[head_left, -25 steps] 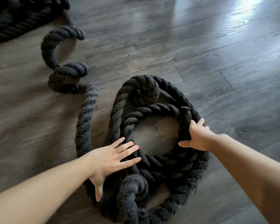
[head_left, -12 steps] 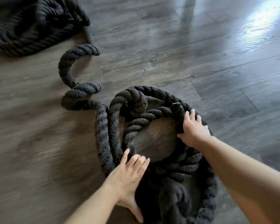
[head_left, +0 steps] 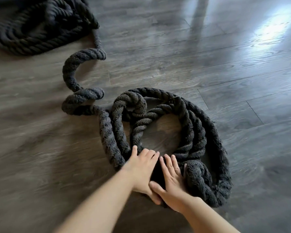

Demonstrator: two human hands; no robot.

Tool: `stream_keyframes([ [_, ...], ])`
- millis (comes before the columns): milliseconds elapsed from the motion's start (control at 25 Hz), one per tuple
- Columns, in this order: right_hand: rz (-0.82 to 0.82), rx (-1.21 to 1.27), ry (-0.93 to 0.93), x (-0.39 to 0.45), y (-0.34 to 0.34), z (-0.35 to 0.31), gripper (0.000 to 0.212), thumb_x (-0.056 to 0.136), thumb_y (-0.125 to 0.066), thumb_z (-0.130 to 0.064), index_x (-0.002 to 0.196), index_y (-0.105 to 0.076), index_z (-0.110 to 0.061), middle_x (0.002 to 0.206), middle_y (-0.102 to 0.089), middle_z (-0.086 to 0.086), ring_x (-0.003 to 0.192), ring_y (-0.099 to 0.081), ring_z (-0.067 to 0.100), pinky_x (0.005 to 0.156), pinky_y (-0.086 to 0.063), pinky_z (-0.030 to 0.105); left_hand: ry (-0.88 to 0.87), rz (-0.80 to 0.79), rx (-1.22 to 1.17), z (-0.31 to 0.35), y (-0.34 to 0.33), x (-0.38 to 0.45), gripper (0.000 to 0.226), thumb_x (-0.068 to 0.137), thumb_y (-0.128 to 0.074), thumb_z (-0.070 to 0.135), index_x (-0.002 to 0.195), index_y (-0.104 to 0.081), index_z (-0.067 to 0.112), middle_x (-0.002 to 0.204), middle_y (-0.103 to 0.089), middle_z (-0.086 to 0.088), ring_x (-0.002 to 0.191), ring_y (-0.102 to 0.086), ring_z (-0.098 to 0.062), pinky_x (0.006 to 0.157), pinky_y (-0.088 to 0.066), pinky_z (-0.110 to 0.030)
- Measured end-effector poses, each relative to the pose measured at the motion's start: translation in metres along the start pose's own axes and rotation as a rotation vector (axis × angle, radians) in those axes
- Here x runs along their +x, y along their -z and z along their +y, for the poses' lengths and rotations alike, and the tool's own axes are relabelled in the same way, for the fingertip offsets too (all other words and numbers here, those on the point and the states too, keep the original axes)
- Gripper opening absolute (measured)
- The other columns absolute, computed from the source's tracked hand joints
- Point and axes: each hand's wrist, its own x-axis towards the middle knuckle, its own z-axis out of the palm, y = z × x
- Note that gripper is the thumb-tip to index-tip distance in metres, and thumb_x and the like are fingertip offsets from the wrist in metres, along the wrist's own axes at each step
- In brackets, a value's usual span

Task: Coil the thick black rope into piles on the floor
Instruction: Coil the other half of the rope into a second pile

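Here, both hands down on the near edge of the near coil (head_left: pixel 183 132) on the floor (head_left: pixel 225 73). Left hand (head_left: pixel 141 167) laid on the strands with fingers straight, pressing, nothing gripped. Right hand (head_left: pixel 170 180) just beside it, thumb crossing over the left hand, fingers stretched flat on the rope, likewise gripping nothing. Beyond the coil's far-left side, a slack run (head_left: pixel 71 73) snaking in 2 bends toward the far pile (head_left: pixel 37 29).

Best done, probably, by pressing the near loops inward and level so the rings nest, holding the knotted hump at the coil's far-left rim from rolling out, then drawing in the slack run 1 ring at a time.

Compared with half a second back: right hand gone from the coil's far-right rim, brought to the near edge next to the left; left hand in roughly the same place on the near-left strands; view shifted so more of the far pile shows.
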Motion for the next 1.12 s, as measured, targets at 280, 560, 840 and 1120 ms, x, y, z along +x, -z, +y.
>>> stream_keyframes([
  [280, -0.331, 0.037, 0.007, 0.0, 0.017, 0.003, 0.121, 0.076, -0.062, -0.07, 0.153, 0.018, -0.021, 0.155, 0.033, -0.003, 0.135, 0.042, 0.016, 0.106, 0.022, 0.027, -0.369, -0.141, 0.404, -0.1, 0.024, 0.017, 0.156, 0.047, -0.058, 0.095, 0.154, 0.017, 0.008, 0.164, 0.008, -0.013, 0.146, 0.025, -0.026, 0.108, 0.03, -0.053],
  [560, -0.376, 0.0, 0.129, 0.041, 0.046, 0.039, 0.115, 0.077, -0.072, -0.052, 0.155, 0.009, -0.026, 0.157, 0.03, -0.006, 0.139, 0.036, 0.012, 0.119, 0.007, 0.038, -0.119, -0.087, 0.351, -0.079, -0.001, 0.015, 0.147, 0.057, -0.038, 0.099, 0.153, 0.012, 0.001, 0.163, -0.004, -0.016, 0.149, 0.005, -0.034, 0.112, 0.009, -0.063],
  [840, -0.163, 0.165, -0.639, 0.089, 0.068, 0.04, 0.107, 0.079, -0.05, -0.07, 0.155, 0.005, -0.018, 0.161, 0.006, 0.016, 0.145, 0.011, 0.041, 0.116, 0.012, 0.053, 0.192, -0.052, 0.197, -0.045, 0.009, 0.036, 0.144, 0.058, -0.034, 0.099, 0.153, 0.01, 0.0, 0.161, -0.004, -0.013, 0.146, 0.002, -0.034, 0.109, -0.004, -0.071],
  [1120, -0.24, 0.02, -0.697, 0.127, 0.057, 0.039, 0.136, 0.062, -0.038, -0.094, 0.15, -0.001, 0.003, 0.155, -0.015, 0.029, 0.145, -0.008, 0.041, 0.109, 0.012, 0.064, 0.205, -0.092, 0.156, -0.046, 0.015, 0.044, 0.142, 0.061, -0.036, 0.098, 0.153, 0.013, 0.001, 0.163, 0.002, -0.014, 0.148, 0.007, -0.036, 0.109, 0.003, -0.071],
])
